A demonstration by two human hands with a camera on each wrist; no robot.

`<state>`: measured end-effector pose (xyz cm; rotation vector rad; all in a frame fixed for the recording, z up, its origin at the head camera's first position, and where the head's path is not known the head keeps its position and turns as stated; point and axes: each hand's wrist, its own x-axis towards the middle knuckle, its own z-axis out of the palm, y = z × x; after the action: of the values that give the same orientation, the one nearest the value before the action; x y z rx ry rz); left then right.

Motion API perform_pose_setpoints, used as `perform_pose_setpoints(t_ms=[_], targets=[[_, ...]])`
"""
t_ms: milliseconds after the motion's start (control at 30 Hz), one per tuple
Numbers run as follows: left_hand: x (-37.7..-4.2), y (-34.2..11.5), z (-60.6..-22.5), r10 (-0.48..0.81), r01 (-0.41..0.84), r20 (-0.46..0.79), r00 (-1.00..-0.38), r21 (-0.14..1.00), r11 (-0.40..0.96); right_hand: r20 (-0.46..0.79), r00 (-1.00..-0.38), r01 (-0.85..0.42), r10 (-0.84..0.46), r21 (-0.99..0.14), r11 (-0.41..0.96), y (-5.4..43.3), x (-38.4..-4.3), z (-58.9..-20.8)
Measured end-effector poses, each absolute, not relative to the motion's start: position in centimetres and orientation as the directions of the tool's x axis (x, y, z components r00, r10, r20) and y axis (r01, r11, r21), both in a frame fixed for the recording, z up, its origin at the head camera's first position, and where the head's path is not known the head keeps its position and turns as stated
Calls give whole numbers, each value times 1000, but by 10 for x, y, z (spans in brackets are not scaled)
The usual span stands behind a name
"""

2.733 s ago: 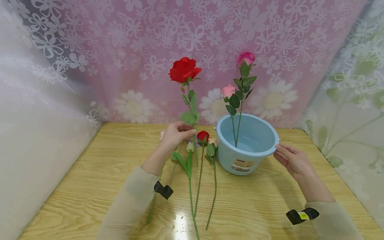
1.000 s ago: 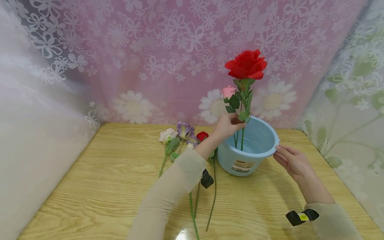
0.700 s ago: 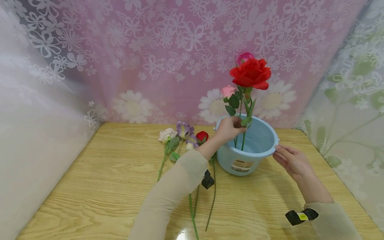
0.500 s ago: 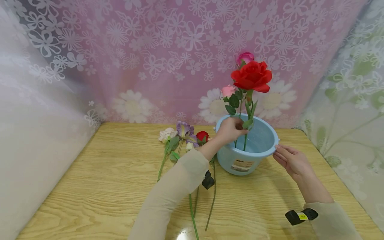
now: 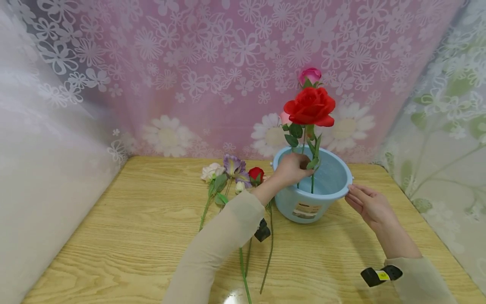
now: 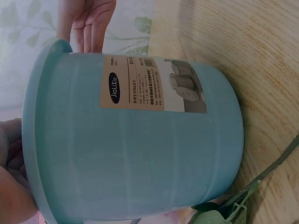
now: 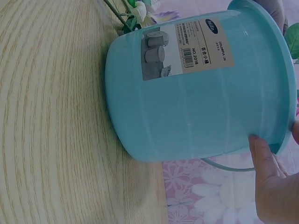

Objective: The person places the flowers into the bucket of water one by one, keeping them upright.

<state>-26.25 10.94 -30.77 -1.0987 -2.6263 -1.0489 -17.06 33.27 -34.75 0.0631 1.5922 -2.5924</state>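
In the head view a light blue bucket [image 5: 288, 204] stands on the wooden table, right of centre. My left hand [image 5: 293, 169] is over its near left rim and pinches the stem of a large red rose [image 5: 310, 107], whose lower stem reaches down inside. A magenta rose [image 5: 310, 76] and a pale pink rose [image 5: 284, 118], partly behind the red bloom, also stand in the bucket. My right hand [image 5: 370, 207] holds the bucket's right rim between thumb and fingers; the right wrist view shows those fingers [image 7: 264, 158] against the outer wall under the lip.
Left of the bucket lie a white flower [image 5: 212, 172], a purple iris [image 5: 234, 165], a white tulip bud [image 5: 240, 187] and a small red rose [image 5: 256, 174]. Their stems run toward the front edge, partly under my left forearm. A floral curtain [image 5: 197, 84] hangs behind the table.
My left hand has carried the large red rose from above the lying flowers rightward to the bucket, then lowered its stem inside; the bloom now sits lower. My right hand has stayed on the rim.
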Motion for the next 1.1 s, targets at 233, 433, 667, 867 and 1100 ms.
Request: perform_pose_setpoints(t_ms=[233, 433, 667, 867, 1100], targets=[[-260, 108, -304, 611, 659, 323, -723, 588, 468, -84, -995, 102, -59, -887, -450, 332, -170, -348], [-259, 109, -304, 618, 637, 282, -734, 602, 482, -91, -994, 106, -55, -891, -442, 332, -170, -347], [-259, 110, -305, 623, 610, 229, -748, 607, 510, -87, -994, 104, -59, -886, -451, 332, -170, -347], [-259, 110, -306, 646, 624, 214, -733, 589, 513, -94, -994, 107, -51, -887, -448, 332, -169, -347], [-259, 110, -307, 642, 608, 201, -740, 608, 511, -94, -995, 103, -43, -896, -432, 332, -170, -347]])
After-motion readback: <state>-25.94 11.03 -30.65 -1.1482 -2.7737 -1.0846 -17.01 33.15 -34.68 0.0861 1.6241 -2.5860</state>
